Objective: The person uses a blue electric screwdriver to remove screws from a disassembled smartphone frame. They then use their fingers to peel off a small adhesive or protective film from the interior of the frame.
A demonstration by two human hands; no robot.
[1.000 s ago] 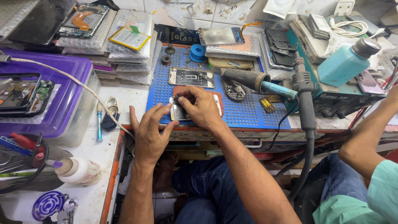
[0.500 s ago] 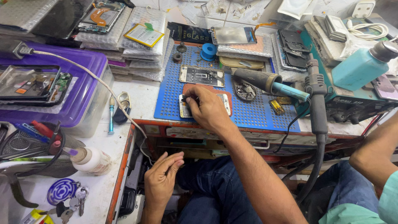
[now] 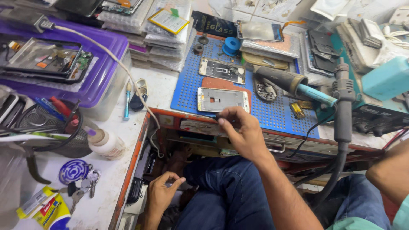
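Crowded with phone parts, the desk (image 3: 128, 170) carries a blue perforated mat (image 3: 272, 115) at its front edge, above an open drawer space and the seated person's blue-trousered knees. On the mat, a stripped silver phone frame (image 3: 223, 99) lies flat, display side absent, with its inner cut-outs exposed; a second frame (image 3: 222, 70) is placed just behind it, and a small metal part (image 3: 266, 91) lies to its right. The right hand (image 3: 243, 134) is held at the near edge of the front frame, fingers pinched together as if on a very small item or tool; what is gripped, if anything, cannot be told. The left hand (image 3: 164, 189) is lowered below desk level beside the drawer, fingers loosely curled, thumb and forefinger nearly closed; a tiny object may be held, but this cannot be confirmed. A hot-air handle (image 3: 343, 106) and a soldering iron (image 3: 294, 85) are parked to the right of the mat, untouched. A purple tray (image 3: 102, 68) holding an opened phone (image 3: 47, 59) is set at the left, with a small bottle (image 3: 104, 142) and keys (image 3: 83, 185) nearer. Judged from the layout, disassembly of the front frame appears complete: no board, screen or back cover is fitted. Refitting of parts appears not yet begun, and the work is judged to be at an early or middle stage.
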